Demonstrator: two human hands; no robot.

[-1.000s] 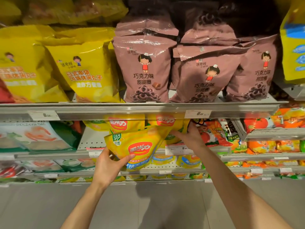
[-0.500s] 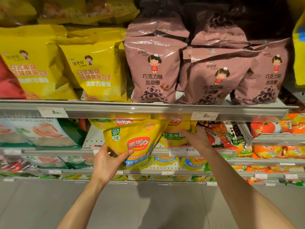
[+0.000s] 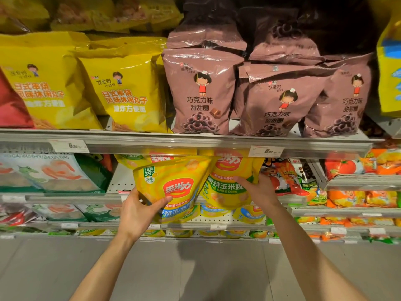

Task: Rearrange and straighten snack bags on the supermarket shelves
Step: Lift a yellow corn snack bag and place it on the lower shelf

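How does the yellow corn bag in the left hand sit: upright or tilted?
Tilted: the yellow corn bag leans rightward in the left hand.

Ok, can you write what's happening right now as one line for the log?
left hand: holds tilted yellow corn bag | right hand: grips second corn bag | shelf: second from top | status: straightening

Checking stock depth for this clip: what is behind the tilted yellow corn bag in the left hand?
Behind the tilted corn bag held by the left hand, another yellow bag's top and white pegboard show. Anything directly behind it is covered.
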